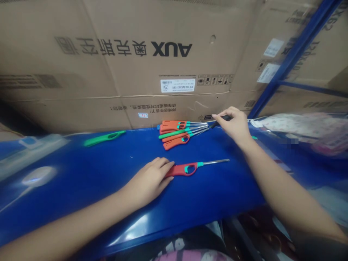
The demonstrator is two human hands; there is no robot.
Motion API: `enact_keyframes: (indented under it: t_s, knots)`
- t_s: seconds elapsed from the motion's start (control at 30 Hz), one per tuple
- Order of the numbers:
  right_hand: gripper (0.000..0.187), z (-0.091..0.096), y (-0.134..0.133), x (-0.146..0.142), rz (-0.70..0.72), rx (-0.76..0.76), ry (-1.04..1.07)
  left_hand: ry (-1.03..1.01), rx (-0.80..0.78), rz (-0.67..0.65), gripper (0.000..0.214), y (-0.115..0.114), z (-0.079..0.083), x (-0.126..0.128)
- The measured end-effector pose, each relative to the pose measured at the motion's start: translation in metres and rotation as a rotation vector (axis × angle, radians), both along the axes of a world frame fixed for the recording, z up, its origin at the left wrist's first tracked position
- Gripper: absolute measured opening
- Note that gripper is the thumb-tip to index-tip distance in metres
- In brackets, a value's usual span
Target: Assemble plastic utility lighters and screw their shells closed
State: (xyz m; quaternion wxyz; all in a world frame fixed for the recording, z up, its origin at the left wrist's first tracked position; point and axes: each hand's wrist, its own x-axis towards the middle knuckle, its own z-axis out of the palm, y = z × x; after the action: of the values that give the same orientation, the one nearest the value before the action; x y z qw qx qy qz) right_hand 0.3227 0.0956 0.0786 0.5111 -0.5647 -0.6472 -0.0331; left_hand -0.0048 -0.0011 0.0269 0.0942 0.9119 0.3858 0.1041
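My left hand [152,177] is closed around the handle end of a red long-nosed lighter [181,169]. That lighter lies low over the blue tabletop, its turquoise trigger and metal nozzle pointing right. Farther back, several orange, red and green lighters [174,139] are bunched together, with their metal nozzles also to the right. My right hand [232,121] pinches a slim black tool [216,124] close to the tips of those nozzles. Its exact kind is hard to make out, as my fingers cover part of it.
A green lighter handle-shaped piece [104,138] lies at the back left of the blue table [108,163]. Large cardboard boxes [122,72] rise behind it. A white round device with a cable [39,176] is at left, plastic bags [288,127] at right, and a blue metal post [293,58] stands behind.
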Motion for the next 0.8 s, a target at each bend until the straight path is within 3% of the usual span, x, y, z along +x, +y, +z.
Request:
enact_keyframes:
  t_s: [0.1,0.2,0.3,0.43,0.6,0.8]
  knots:
    - [0.020,0.000,0.003,0.024,-0.255,-0.078,-0.228,0.000,-0.029,-0.004,0.027,0.007,0.002,0.005]
    - [0.008,0.003,0.001,0.037,-0.344,-0.412,-0.357,-0.062,-0.019,-0.009,0.026,0.018,0.007,0.008]
    - [0.018,-0.003,0.001,0.041,-0.275,-0.668,-0.390,-0.110,0.043,0.010,0.026,0.036,0.013,0.008]
    - [0.031,-0.019,0.006,0.043,-0.141,-0.852,-0.468,-0.108,0.132,0.054,0.025,0.068,0.023,0.008]
    - [0.038,-0.031,0.012,0.043,-0.019,-0.922,-0.597,-0.046,0.219,0.177,0.024,0.114,0.026,0.017]
    - [0.041,-0.033,0.012,0.041,-0.018,-0.906,-0.666,-0.031,0.259,0.254,0.025,0.162,0.014,0.028]
